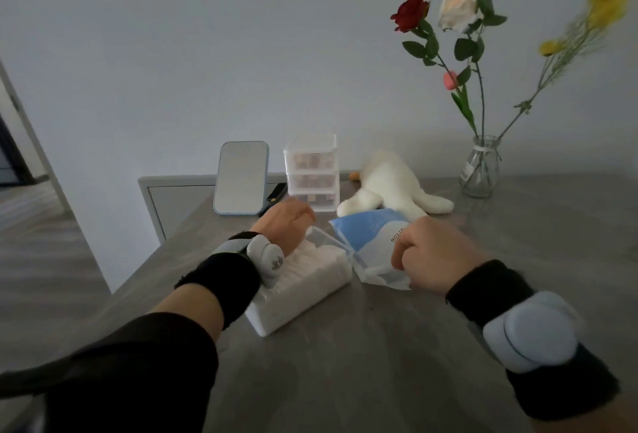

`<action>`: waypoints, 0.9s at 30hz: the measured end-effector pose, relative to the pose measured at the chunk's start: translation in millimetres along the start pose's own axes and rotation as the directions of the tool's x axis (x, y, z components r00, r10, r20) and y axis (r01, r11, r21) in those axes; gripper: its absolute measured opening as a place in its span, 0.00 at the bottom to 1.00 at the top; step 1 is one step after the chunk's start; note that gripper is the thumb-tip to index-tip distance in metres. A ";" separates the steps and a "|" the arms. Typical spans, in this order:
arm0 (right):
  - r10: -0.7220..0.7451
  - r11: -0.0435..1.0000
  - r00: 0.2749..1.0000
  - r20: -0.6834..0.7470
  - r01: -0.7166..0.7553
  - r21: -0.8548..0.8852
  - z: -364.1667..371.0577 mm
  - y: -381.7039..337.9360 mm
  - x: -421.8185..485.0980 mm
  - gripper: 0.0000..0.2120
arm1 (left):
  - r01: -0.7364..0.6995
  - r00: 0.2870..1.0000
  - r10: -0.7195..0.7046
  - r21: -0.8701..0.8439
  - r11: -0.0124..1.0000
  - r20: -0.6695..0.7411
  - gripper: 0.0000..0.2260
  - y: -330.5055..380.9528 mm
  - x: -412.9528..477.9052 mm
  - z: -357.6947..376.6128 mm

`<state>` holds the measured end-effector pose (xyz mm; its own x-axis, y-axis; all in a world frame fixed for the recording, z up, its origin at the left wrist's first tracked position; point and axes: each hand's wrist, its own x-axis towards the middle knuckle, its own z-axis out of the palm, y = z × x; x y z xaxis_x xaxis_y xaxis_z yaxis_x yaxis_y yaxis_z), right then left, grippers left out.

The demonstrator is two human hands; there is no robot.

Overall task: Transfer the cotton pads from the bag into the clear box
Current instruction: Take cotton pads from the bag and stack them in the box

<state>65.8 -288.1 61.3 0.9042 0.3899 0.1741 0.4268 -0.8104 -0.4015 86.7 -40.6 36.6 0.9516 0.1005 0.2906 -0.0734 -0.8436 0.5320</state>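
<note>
- Grey wood-grain worktop (362, 363) fills the lower frame, with both forearms reaching in over it.
- Right hand (431, 253), right of centre, is curled into a fist gripping the blue-and-white bag (373, 239).
- Left hand (286, 225), at centre, is closed at the raised lid edge of the clear box (297, 291); whether it pinches the lid, I cannot tell.
- Cotton pads (317, 260) fill the box, which touches the bag.
- Behind stand a mirror (240, 177), a small drawer unit (311, 170) and a white plush toy (390, 184).
- Farthest, at upper right, a glass vase (480, 167) holds flowers.
</note>
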 end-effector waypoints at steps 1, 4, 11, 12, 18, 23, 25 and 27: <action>0.008 0.999 1.000 -0.015 -0.008 -0.039 -1.3 1.1 -0.2 0.12 | -0.046 0.999 0.046 0.015 0.999 -0.023 0.13 8.9 0.0 0.9; 0.035 0.993 0.999 -0.008 -0.036 -0.113 -4.5 7.7 -3.2 0.10 | -0.101 0.995 0.101 0.085 0.991 -0.003 0.13 35.9 -0.3 8.3; 0.029 0.989 0.998 0.056 -0.021 -0.149 -4.3 16.9 -7.3 0.20 | -0.206 0.969 0.144 0.334 0.920 0.201 0.21 79.6 -5.8 33.3; 0.012 0.990 0.998 0.060 -0.004 -0.141 -4.9 18.1 -7.5 0.23 | -0.208 0.965 0.128 0.373 0.904 0.227 0.24 83.5 -6.2 38.0; 0.006 0.994 0.997 0.078 0.002 -0.107 -4.2 20.1 -4.1 0.24 | -0.128 0.978 0.013 0.554 0.823 0.206 0.11 89.9 -0.6 54.8; 0.021 0.988 1.000 -0.010 -0.022 -0.155 7.5 22.4 4.3 0.20 | -0.121 0.981 0.028 0.487 0.865 0.193 0.12 92.4 1.5 47.1; -0.092 0.969 0.985 -0.145 0.055 -0.240 19.4 26.4 16.3 0.14 | -0.164 0.974 0.046 0.542 0.824 0.223 0.13 98.3 -0.7 49.6; -0.214 0.950 0.963 -0.161 0.167 -0.263 32.8 29.6 30.2 0.13 | -0.189 0.971 0.072 0.548 0.815 0.228 0.12 102.0 -2.0 52.9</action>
<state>105.2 -286.0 25.2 0.7822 0.4786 0.3988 0.5608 -0.8197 -0.1164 93.1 -154.7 48.2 0.9868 -0.0832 0.1388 -0.0758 -0.9954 -0.0578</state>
